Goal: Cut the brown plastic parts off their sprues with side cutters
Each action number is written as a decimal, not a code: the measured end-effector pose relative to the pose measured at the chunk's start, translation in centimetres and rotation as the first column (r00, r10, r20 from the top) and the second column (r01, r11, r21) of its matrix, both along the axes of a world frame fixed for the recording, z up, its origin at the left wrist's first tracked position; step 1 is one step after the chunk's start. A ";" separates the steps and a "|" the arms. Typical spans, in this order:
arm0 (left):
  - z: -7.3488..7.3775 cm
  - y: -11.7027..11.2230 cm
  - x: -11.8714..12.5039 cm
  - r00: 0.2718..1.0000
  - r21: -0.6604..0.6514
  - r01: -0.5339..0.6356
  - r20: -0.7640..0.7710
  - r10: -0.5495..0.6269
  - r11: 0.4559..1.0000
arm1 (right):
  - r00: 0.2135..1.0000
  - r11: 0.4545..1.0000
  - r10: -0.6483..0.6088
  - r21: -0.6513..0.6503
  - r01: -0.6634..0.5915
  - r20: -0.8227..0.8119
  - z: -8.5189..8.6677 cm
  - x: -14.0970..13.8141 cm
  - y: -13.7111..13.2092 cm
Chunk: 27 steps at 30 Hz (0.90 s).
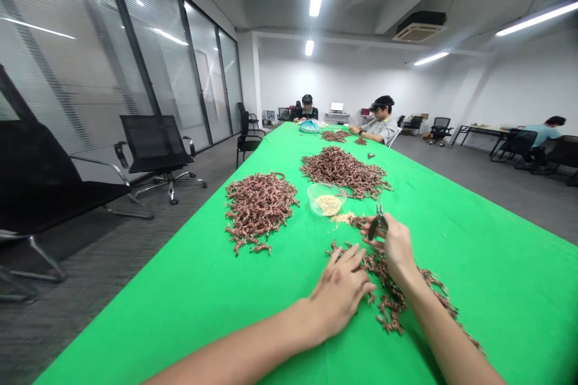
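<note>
My right hand (pixel 397 243) is closed around the dark handles of small pliers (pixel 378 224), whose metal jaws point up and away from me. Spread over the edge of a loose pile of small brown figure-like pieces (pixel 392 301), my left hand (pixel 339 286) has its fingers stretched out and touches the pieces. Part of this pile lies hidden under both hands and the right forearm. Just beyond stands a clear plastic bowl (pixel 312 201) with pale yellow bits in it. More pale bits (pixel 344 218) lie scattered on the cloth between bowl and pliers.
Two bigger heaps of brown pieces, a left heap (pixel 262 204) and a middle heap (pixel 341 169), sit on the green cloth (pixel 189 313). Farther off are a blue bag (pixel 309 126) and two seated people, one with an arm (pixel 368 134) on the table. Office chairs (pixel 156 144) stand left.
</note>
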<state>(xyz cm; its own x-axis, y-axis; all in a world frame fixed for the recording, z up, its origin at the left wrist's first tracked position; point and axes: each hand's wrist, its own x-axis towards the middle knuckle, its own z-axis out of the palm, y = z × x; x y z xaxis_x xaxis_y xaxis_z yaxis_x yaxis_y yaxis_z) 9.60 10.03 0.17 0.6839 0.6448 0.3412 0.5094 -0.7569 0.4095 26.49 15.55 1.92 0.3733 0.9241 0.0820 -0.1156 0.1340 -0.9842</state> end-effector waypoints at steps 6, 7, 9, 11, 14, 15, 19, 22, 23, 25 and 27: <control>0.6 -0.5 -2.4 0.998 0.002 0.063 -0.007 -0.063 0.998 | 1.000 1.000 0.020 0.003 -0.020 0.019 -0.3 0.0 0.1; 0.5 -0.6 -2.8 0.998 0.009 0.069 -0.009 -0.069 0.998 | 1.000 1.000 0.021 0.003 -0.021 0.020 -0.3 0.0 0.1; 0.2 -0.5 -3.3 0.996 0.021 0.088 0.001 -0.088 0.996 | 0.999 1.000 0.025 0.004 -0.025 0.025 -0.3 -0.1 0.0; -0.2 -0.3 -3.5 0.994 0.020 0.109 0.021 -0.109 0.994 | 0.999 1.000 0.021 0.009 -0.021 0.033 -0.3 -0.2 -0.2; -0.6 -0.1 -3.6 0.990 0.012 0.137 0.035 -0.138 0.990 | 1.000 1.000 0.006 0.001 -0.006 0.029 0.0 -0.3 -0.4; -0.7 -0.1 -3.6 0.989 0.012 0.145 0.039 -0.145 0.989 | 1.000 1.000 0.000 -0.007 0.000 0.024 0.0 -0.4 -0.4; -0.6 -0.5 -3.8 0.994 0.007 0.079 0.073 -0.079 0.997 | 1.000 0.999 -0.001 -0.036 0.002 0.016 0.2 -0.6 -0.4; -0.4 -0.9 -4.0 0.996 -0.027 -0.011 0.089 0.013 1.000 | 1.000 0.999 0.020 -0.040 -0.020 0.017 0.1 -0.7 -0.3; -0.4 -1.0 -4.1 0.996 -0.032 -0.012 0.092 0.015 0.999 | 1.000 0.999 0.025 -0.042 -0.024 0.017 0.1 -0.7 -0.2; -0.5 -1.0 -4.1 0.995 -0.019 0.024 0.101 -0.022 1.000 | 0.999 0.998 0.035 -0.046 -0.034 0.019 -0.1 -0.6 -0.2; -0.8 -0.9 -4.1 0.992 0.012 0.065 0.106 -0.066 0.998 | 0.999 0.998 0.046 -0.042 -0.045 0.025 -0.3 -0.5 -0.2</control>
